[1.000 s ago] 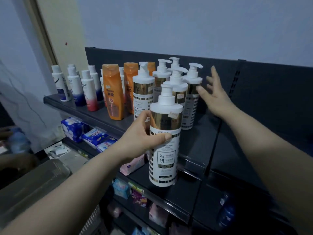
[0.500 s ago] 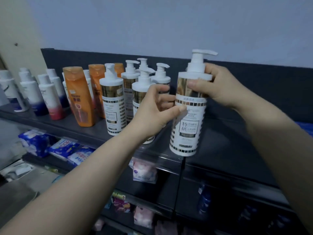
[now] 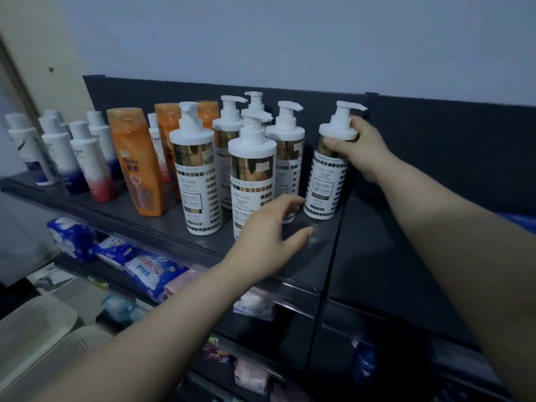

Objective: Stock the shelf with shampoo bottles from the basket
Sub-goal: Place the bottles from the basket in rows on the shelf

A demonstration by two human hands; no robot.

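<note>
Stocking a shop display, a person sets a white-and-gold shampoo pump bottle on the dark top shelf, at the right-hand end of a cluster of matching pump bottles. The right hand is clamped round the bottle's shoulder just under the pump, with the thumb across the gold band in front and the fingers wrapped behind. This high grip appears chosen to steer the tall bottle down upright with its label facing out. The base is at the shelf surface, just beside the nearest bottle of the back row and close to the seam where the shelf section ends. Whether its full weight is down cannot be told. The left hand holds nothing. Its fingers are spread and relaxed, low over the front of the shelf between the foremost pump bottle and the new one, seemingly ready to steady either. Further left stand orange shampoo bottles and smaller white bottles, grouped by kind. Wrapped packs of pads fill the shelf below. A pale grey container at lower left is probably the basket, though its contents are out of sight. This placement looks nearly complete, with only the release left.
</note>
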